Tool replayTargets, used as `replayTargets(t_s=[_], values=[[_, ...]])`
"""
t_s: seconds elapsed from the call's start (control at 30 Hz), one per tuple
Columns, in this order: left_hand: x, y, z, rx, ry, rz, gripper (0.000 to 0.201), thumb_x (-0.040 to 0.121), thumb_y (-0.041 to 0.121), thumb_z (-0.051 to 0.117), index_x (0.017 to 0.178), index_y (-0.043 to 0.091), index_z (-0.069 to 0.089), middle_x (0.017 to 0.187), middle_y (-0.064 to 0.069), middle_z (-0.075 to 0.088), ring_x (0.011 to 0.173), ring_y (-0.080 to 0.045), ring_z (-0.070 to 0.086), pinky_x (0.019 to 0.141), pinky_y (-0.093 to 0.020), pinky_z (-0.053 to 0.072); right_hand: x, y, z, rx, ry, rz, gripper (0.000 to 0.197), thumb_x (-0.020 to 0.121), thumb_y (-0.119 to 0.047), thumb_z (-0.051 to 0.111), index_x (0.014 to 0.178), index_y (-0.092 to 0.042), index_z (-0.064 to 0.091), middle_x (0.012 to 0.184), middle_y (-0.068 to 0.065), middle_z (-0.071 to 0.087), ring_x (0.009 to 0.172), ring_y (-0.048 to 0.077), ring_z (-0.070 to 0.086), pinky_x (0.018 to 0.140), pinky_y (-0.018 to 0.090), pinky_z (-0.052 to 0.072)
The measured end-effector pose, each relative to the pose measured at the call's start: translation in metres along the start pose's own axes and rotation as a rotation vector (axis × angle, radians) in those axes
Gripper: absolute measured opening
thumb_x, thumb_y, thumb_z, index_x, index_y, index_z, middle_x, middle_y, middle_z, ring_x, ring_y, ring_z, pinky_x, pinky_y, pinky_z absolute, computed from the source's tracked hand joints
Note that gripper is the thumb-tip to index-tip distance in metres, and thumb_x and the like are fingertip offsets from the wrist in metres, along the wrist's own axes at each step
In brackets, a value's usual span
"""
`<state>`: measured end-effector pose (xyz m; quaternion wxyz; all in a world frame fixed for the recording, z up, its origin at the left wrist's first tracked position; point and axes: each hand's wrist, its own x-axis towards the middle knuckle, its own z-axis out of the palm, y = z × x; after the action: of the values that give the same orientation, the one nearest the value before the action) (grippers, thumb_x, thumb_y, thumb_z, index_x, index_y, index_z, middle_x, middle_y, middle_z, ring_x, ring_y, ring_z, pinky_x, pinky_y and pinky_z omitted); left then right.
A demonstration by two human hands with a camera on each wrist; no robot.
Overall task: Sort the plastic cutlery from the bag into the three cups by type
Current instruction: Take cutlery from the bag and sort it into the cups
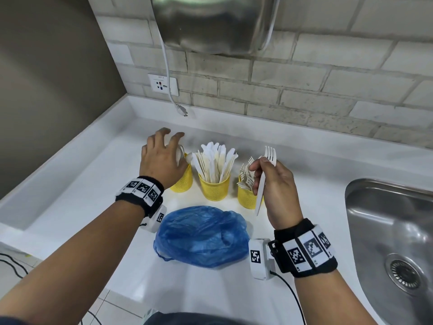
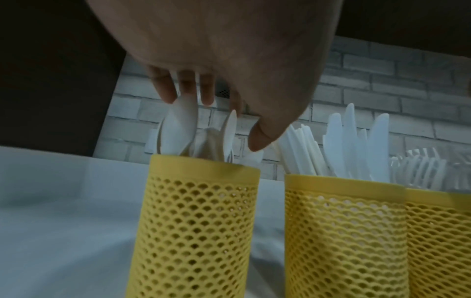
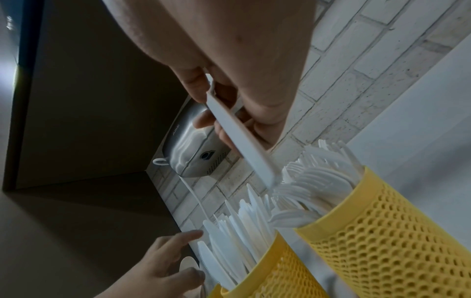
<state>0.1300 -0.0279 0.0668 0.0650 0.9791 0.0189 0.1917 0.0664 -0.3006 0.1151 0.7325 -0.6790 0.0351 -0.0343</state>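
Three yellow mesh cups stand in a row on the white counter (image 1: 98,174). The left cup (image 1: 182,184) (image 2: 196,221) holds spoons (image 2: 178,129); my left hand (image 1: 174,151) (image 2: 229,113) hovers over it with fingers spread, its fingertips at the spoon bowls. Knives (image 1: 216,158) (image 3: 242,231) fill the middle cup (image 1: 214,188). The right cup (image 1: 246,198) (image 3: 377,231) is packed with forks (image 3: 318,175). Just above it, my right hand (image 1: 262,164) (image 3: 224,113) pinches a white fork (image 1: 269,156) by its neck, tines up. A crumpled blue bag (image 1: 201,235) lies in front of the cups.
A steel sink (image 1: 351,195) is set into the counter at the right. A metal hand dryer (image 1: 210,24) hangs on the brick wall above, its cord and loose plug (image 1: 181,110) dangling by a wall socket (image 1: 162,85). A brown wall closes the left side.
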Motion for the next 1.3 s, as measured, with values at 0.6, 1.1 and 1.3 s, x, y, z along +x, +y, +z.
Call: replayTargets(t_s=[0.6,1.1,1.3], values=[[0.019,-0.009,0.009,-0.274,-0.208,0.0,0.021,0.095,0.032,0.069,0.114,0.027,0.074,0.147,-0.007,0.052,0.13,-0.034,0.052,0.107,-0.041,0.045,0.0,0.007,0.0,-0.005,0.001,-0.024,0.034,0.103,-0.028,0.049,0.077,-0.017,0.068,0.069,-0.006,0.056,0.066,0.014,0.051,0.064,0.026,0.043],[-0.002,0.01,-0.021,-0.44,-0.032,-0.299,0.053,0.09,0.04,0.054,0.141,0.027,0.053,0.149,-0.011,0.038,0.137,-0.036,0.036,0.117,-0.047,0.032,0.002,0.005,-0.015,-0.026,0.06,-0.063,0.032,0.105,-0.021,0.043,0.092,-0.011,0.07,0.084,-0.002,0.066,0.065,0.007,0.055,0.063,0.022,0.043],[-0.04,0.041,-0.027,-0.536,0.145,-0.036,0.025,0.088,0.016,0.068,0.112,0.019,0.065,0.112,-0.001,0.055,0.096,-0.017,0.052,0.09,-0.027,0.041,0.017,0.0,-0.04,-0.103,0.194,-0.282,0.02,0.106,-0.004,0.044,0.112,-0.01,0.063,0.061,-0.011,0.05,0.053,0.014,0.047,0.057,0.022,0.044]])
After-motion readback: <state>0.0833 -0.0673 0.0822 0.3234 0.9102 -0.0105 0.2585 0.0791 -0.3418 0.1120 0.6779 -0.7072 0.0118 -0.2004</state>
